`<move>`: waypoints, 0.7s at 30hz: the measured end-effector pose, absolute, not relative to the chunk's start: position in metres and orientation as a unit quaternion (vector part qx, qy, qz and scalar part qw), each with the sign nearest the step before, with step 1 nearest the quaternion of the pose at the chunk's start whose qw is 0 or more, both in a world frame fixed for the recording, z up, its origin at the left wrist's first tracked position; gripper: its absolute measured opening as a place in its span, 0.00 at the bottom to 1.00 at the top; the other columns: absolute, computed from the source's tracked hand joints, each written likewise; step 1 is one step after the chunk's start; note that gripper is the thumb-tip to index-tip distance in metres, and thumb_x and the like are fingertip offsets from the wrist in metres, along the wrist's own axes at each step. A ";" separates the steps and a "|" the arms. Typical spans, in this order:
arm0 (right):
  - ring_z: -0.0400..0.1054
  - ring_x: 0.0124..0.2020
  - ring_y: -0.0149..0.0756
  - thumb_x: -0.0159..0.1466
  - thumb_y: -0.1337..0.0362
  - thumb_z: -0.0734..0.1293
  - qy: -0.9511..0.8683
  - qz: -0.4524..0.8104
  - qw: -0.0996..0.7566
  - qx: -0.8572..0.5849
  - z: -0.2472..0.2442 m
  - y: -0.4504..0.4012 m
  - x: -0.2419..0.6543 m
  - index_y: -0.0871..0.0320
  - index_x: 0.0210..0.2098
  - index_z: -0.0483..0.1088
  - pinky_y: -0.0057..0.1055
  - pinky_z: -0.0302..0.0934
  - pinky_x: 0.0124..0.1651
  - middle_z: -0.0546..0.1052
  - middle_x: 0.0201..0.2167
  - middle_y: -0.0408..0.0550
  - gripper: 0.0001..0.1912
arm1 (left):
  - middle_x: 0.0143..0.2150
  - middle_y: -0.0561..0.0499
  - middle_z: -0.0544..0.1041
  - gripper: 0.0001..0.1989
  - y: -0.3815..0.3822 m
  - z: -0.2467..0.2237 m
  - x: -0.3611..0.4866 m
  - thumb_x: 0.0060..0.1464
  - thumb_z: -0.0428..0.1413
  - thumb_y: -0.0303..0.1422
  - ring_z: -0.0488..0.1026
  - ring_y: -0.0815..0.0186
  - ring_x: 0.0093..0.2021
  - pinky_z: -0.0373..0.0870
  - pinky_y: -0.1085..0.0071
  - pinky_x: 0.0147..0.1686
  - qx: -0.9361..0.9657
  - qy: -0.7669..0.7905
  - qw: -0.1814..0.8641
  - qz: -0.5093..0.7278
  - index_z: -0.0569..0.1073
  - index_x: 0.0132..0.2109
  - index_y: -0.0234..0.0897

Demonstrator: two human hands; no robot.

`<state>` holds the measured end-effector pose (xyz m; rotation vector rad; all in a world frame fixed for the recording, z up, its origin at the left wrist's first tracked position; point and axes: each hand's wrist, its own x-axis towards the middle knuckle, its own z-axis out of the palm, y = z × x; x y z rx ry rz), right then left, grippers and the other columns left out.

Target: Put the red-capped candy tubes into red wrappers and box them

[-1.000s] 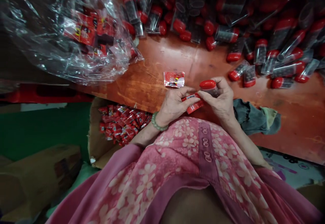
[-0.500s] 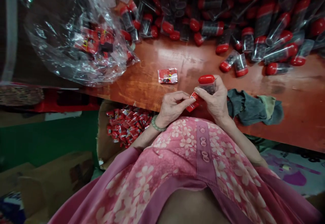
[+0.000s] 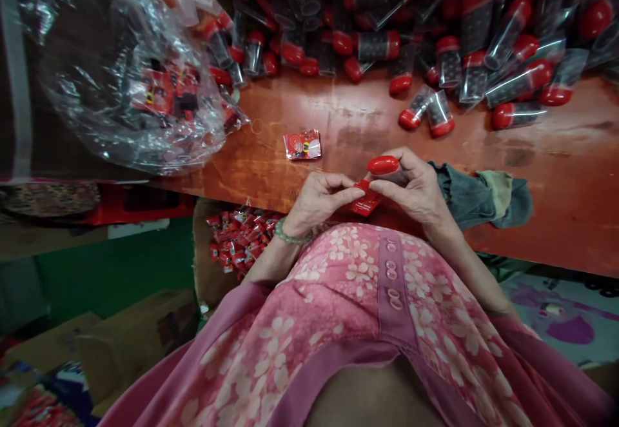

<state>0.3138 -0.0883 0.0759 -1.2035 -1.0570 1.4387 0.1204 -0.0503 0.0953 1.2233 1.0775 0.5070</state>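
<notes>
Pinching a small red foil sachet between thumb and fingertips, the left hand is closing narrowly on it, just in front of the person's body. The right hand is curling around a clear plastic tube with a glossy red cap, gripping it nearly level with the cap pointing left, just beside the sachet, and its fingers are hiding most of the tube. A pale green beaded bracelet is circling the left wrist, and a pink floral robe is filling the near side.

On the orange-red varnished wooden table, a flat red-and-white sachet is lying alone. Red-capped clear tubes are heaping up on the far side, a clear plastic bag of red packets is sitting far left, a crumpled grey-green cloth is lying right, and a cardboard box of red sachets is standing below the near edge.
</notes>
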 end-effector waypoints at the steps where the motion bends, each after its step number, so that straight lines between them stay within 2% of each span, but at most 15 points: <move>1: 0.73 0.36 0.33 0.58 0.53 0.76 -0.423 0.588 0.476 -0.498 0.078 -0.089 0.317 0.53 0.41 0.71 0.32 0.69 0.43 0.78 0.35 0.40 0.18 | 0.27 0.50 0.82 0.19 -0.049 0.094 0.121 0.45 0.71 0.47 0.74 0.71 0.26 0.72 0.74 0.31 0.536 0.479 0.655 0.233 0.81 0.29 0.33; 4: 0.74 0.35 0.33 0.58 0.57 0.76 -0.408 0.574 0.480 -0.523 0.082 -0.089 0.322 0.53 0.40 0.72 0.32 0.70 0.43 0.79 0.34 0.40 0.15 | 0.28 0.48 0.82 0.19 -0.045 0.091 0.119 0.42 0.72 0.46 0.76 0.70 0.27 0.74 0.73 0.32 0.530 0.480 0.655 0.245 0.80 0.29 0.34; 7: 0.71 0.29 0.31 0.58 0.58 0.77 -0.429 0.538 0.470 -0.552 0.088 -0.087 0.327 0.52 0.40 0.75 0.30 0.69 0.37 0.78 0.32 0.40 0.13 | 0.29 0.48 0.83 0.17 -0.039 0.091 0.114 0.42 0.72 0.44 0.77 0.69 0.28 0.74 0.74 0.33 0.548 0.466 0.642 0.264 0.81 0.29 0.34; 10: 0.69 0.26 0.31 0.62 0.56 0.73 -0.473 0.507 0.445 -0.566 0.099 -0.086 0.331 0.52 0.41 0.77 0.30 0.68 0.32 0.77 0.30 0.41 0.10 | 0.29 0.49 0.83 0.14 -0.034 0.092 0.108 0.43 0.73 0.41 0.77 0.70 0.29 0.73 0.74 0.33 0.580 0.437 0.622 0.292 0.82 0.30 0.35; 15: 0.76 0.43 0.40 0.66 0.55 0.71 -0.623 0.451 0.361 -0.527 0.122 -0.082 0.329 0.51 0.44 0.79 0.37 0.72 0.47 0.80 0.42 0.47 0.11 | 0.28 0.51 0.82 0.11 -0.028 0.085 0.100 0.46 0.72 0.37 0.75 0.72 0.27 0.71 0.75 0.31 0.623 0.366 0.607 0.330 0.81 0.30 0.35; 21: 0.76 0.45 0.41 0.69 0.56 0.68 -0.706 0.420 0.286 -0.493 0.124 -0.073 0.322 0.52 0.49 0.78 0.38 0.71 0.50 0.81 0.43 0.49 0.13 | 0.27 0.51 0.81 0.09 -0.028 0.078 0.092 0.48 0.71 0.36 0.75 0.72 0.26 0.70 0.76 0.29 0.635 0.336 0.606 0.342 0.81 0.30 0.35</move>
